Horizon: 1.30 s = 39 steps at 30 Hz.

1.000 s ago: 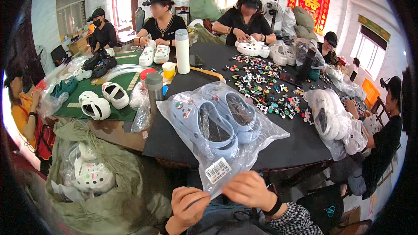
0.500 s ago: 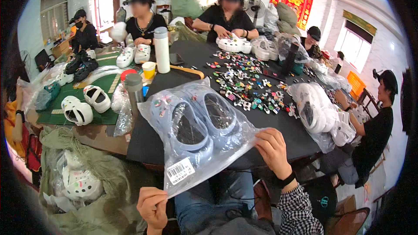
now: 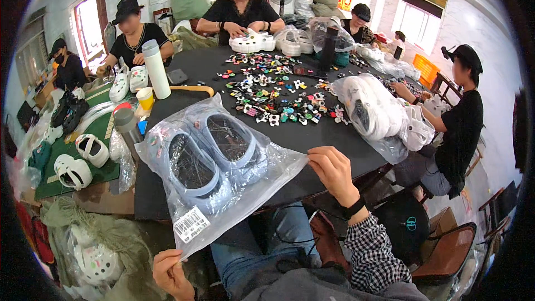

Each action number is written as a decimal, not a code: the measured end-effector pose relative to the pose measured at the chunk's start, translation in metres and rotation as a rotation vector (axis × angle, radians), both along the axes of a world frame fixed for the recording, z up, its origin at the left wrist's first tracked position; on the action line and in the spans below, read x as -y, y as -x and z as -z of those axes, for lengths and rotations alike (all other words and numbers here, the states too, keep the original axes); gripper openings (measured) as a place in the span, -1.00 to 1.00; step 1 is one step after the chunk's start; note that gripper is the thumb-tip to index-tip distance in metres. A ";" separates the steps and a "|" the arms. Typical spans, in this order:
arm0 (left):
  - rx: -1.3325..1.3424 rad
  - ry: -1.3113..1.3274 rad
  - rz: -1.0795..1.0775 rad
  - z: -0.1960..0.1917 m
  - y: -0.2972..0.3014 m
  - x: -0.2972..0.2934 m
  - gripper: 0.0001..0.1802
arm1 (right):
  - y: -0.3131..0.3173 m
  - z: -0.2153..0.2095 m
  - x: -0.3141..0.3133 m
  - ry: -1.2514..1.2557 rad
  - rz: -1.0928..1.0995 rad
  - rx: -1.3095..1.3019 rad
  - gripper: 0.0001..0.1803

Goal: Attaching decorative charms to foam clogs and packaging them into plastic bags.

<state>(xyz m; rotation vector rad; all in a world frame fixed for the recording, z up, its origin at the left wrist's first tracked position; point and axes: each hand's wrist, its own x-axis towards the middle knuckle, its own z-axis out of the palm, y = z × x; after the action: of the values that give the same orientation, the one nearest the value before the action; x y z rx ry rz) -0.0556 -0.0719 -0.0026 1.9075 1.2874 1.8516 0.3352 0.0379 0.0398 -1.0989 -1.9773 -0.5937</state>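
Note:
A clear plastic bag [image 3: 253, 200] holds a pair of light blue clogs [image 3: 209, 196], side by side with their heels toward me. Charms show dimly on the clogs through the film. A white barcode label [image 3: 190, 225] is on the bag's near left corner. My left hand [image 3: 173, 274] pinches that corner, and my right hand [image 3: 333, 174] pinches the opposite corner of the same edge. Between them the edge is stretched taut, above my lap and the near edge of the black table [image 3: 223, 67].
Colourful shoe charms [image 3: 278, 92] cover the table's middle. Bagged white clogs [image 3: 368, 108] lie right; a grey flask [image 3: 126, 125], white bottle [image 3: 156, 69] and yellow cup [image 3: 145, 99] stand left. A green sack [image 3: 67, 217] with clogs sits lower left. Several people work around the table.
My view has turned, so the scene sits further left in the picture. Both hands keep their pinch on the bag. The person across the table has raised their head.

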 end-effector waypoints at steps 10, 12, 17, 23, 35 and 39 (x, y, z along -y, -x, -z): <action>0.020 0.118 -0.022 -0.002 -0.010 0.001 -0.80 | 0.036 0.014 0.027 0.006 0.093 -0.084 -0.71; 0.089 0.156 -0.021 -0.003 -0.014 0.001 -0.75 | 0.051 0.014 0.039 -0.134 0.092 -0.035 -0.66; 0.012 0.281 -0.139 -0.016 -0.029 -0.003 -0.86 | 0.091 0.018 0.057 0.013 -0.257 0.029 -0.63; -0.033 0.203 -0.090 -0.017 -0.026 -0.001 -0.77 | 0.132 0.017 0.045 0.206 -0.382 0.098 -0.48; -0.133 0.223 -0.044 -0.012 -0.035 -0.006 -0.78 | 0.141 0.035 0.038 0.661 -0.131 -0.065 -0.45; -0.086 0.048 0.048 -0.022 -0.045 -0.004 -0.79 | 0.145 0.012 0.033 0.550 -0.171 -0.101 -0.36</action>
<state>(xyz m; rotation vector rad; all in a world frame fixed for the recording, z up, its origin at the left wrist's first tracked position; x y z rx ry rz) -0.0109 -0.0677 0.0193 1.9951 1.2874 1.7170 0.1901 0.0050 0.0278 -1.2281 -2.1747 0.1105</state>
